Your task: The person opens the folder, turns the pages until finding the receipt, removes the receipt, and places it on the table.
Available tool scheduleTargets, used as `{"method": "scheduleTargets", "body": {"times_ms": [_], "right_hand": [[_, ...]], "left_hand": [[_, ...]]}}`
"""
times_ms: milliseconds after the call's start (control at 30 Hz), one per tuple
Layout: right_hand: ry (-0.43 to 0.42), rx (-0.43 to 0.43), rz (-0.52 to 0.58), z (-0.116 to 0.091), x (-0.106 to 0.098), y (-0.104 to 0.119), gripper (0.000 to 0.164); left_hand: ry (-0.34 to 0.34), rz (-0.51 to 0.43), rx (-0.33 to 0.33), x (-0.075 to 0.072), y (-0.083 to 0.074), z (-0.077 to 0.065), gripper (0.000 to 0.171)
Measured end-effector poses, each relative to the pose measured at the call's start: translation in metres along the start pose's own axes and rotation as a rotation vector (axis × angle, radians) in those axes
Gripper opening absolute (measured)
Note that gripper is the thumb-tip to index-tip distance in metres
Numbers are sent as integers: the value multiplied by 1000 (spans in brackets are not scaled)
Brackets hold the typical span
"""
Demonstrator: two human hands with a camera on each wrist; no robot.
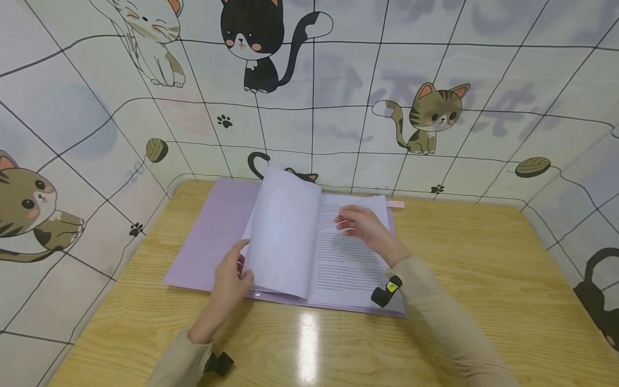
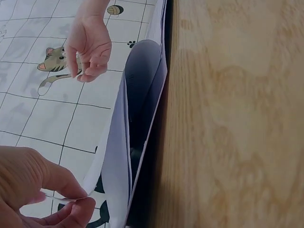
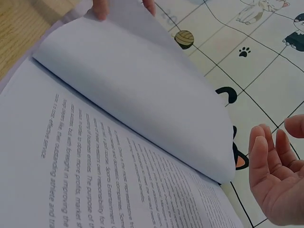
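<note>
A purple folder (image 1: 205, 236) lies spread on the table, holding white printed sheets. One white page (image 1: 285, 231) is lifted and curves over toward the left, its blank side showing. My left hand (image 1: 231, 279) pinches the edge of this page between thumb and fingers, as the left wrist view shows at the page edge (image 2: 95, 175). Above the printed page (image 1: 348, 258) on the right hovers my right hand (image 1: 362, 228), fingers loosely bent and holding nothing. In the right wrist view lines of text show below the curved page (image 3: 137, 90).
A pink tab (image 1: 395, 204) sticks out at the folder's upper right. Wooden table surface (image 1: 483, 269) surrounds the folder. Behind stands a white wall covering (image 1: 338, 123) with a grid and cartoon cats. A black device is strapped at each wrist.
</note>
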State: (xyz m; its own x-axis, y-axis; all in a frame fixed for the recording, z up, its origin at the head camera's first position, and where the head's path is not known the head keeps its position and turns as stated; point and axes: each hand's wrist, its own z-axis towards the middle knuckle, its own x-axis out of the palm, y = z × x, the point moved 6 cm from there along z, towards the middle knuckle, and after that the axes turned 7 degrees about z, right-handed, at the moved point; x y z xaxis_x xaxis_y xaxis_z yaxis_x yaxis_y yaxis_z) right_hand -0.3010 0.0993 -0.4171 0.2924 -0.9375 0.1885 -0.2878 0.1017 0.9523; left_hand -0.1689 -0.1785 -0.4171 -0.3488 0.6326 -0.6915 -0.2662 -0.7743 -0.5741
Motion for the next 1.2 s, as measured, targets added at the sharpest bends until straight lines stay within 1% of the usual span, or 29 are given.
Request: {"method": "scheduleTargets", "body": {"times_ms": [100,167,233,400,533,667,767,1067,1200], "right_hand": [[-16,3,11,2,-9,-2,10],[-20,2,18,2,-15,-2,9],[-27,0,32,3,-20,-3,7],[-44,5,49,6,-35,-6,7],[-66,11,23,10,-48,-10,17],[-108,26,-4,16,-63,-14,29],[-136,38,-4,19,-72,-15,33],[-181,46,-24,20,-84,-9,37],[-195,63,-5,23,-87,-10,39]], "left_hand": [[2,15,28,0,0,-1,71],[14,23,28,0,1,-1,70],[37,23,23,1,2,-1,65],[78,36,-31,4,7,-2,45],[89,58,-64,6,13,-3,36],[87,85,-60,6,16,-2,33],[103,107,-64,7,18,-2,31],[226,143,-150,15,27,-1,32],[277,161,-169,17,30,-1,32]]}}
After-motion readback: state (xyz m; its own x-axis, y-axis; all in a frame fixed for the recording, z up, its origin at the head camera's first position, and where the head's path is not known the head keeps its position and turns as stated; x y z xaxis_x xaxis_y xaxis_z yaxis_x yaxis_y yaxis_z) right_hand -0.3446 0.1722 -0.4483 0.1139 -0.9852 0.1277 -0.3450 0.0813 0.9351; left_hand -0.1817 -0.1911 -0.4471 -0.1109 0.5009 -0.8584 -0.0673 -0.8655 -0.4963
